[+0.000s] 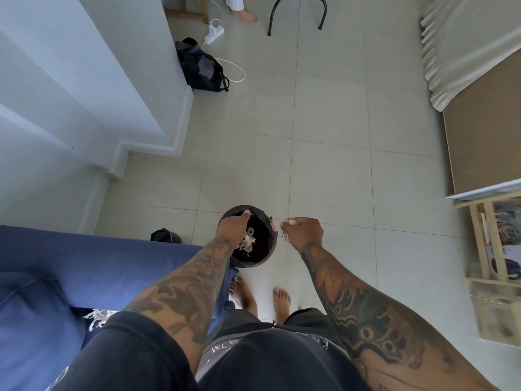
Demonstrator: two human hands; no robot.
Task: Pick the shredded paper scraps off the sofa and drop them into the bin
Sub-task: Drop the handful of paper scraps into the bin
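Note:
The round bin [263, 256] with a black liner stands on the tiled floor by the end of the blue sofa [112, 263]. My left hand [232, 228] hangs over the bin's opening, thumb stretched out and fingers pointing down out of sight. A clump of white paper scraps [248, 244] sits right at those fingers, inside the bin's rim. My right hand [303, 231] hovers just right of the bin, gripping a bunch of scraps [287, 222]. More scraps [98, 316] lie on the sofa seat beside my left leg.
A small dark object [165, 236] sits on the floor behind the sofa. A black backpack [203, 69], a power strip with white cable [214, 32], chair legs [296, 15] and another person's foot [245, 15] are farther off. A wooden shelf [490, 249] stands at right.

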